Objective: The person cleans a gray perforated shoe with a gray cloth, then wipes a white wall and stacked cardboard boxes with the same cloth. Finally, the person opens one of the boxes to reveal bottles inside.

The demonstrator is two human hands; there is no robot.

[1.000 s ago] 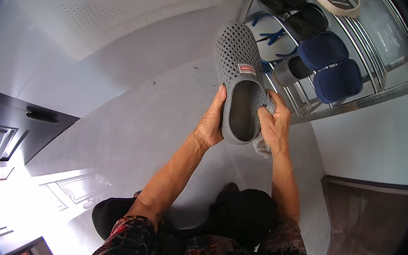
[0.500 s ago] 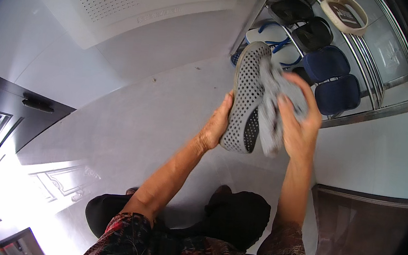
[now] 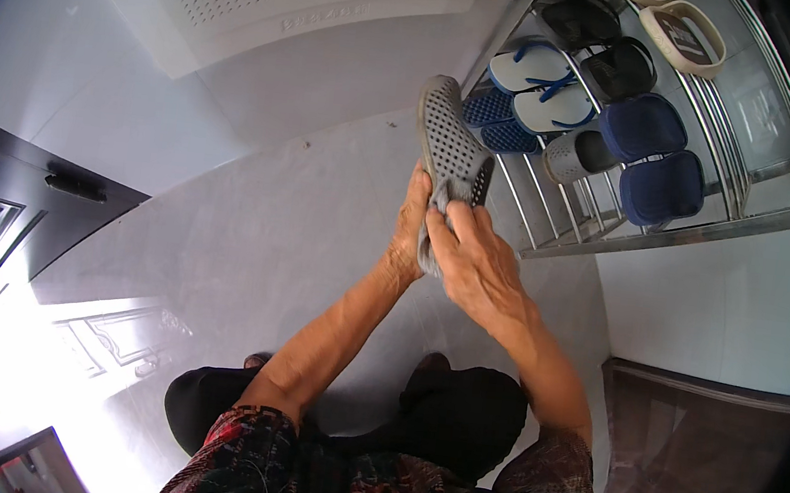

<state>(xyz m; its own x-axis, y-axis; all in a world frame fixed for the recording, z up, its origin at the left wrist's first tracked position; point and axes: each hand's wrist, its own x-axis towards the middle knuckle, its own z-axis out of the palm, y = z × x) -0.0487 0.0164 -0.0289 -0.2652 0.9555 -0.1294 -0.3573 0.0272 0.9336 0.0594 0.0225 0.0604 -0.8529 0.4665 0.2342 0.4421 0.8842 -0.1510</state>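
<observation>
A grey clog [image 3: 454, 147] full of small holes is held up in front of me, its toe pointing away. My left hand [image 3: 411, 224] grips its left side near the heel. My right hand [image 3: 476, 255] presses a grey cloth [image 3: 431, 255] against the heel end, fingers closed on the cloth. The cloth is bunched up, and part of it is hidden under the right fingers. A similar grey clog [image 3: 570, 159] lies on the metal shoe rack [image 3: 550, 234] to the right.
On the rack stand dark blue slippers [image 3: 656, 130], white flip-flops [image 3: 549, 107] with blue straps, black slippers [image 3: 616, 70] and a beige sandal [image 3: 682, 36]. A white panel [image 3: 248, 0] rises ahead. A dark cabinet [image 3: 65, 183] is at left, a brown covered box [image 3: 681, 459] at right.
The clog has shifted slightly left and turned. My right hand moved down and left with the cloth, from beside the clog onto its heel end. More of the rack shows.
</observation>
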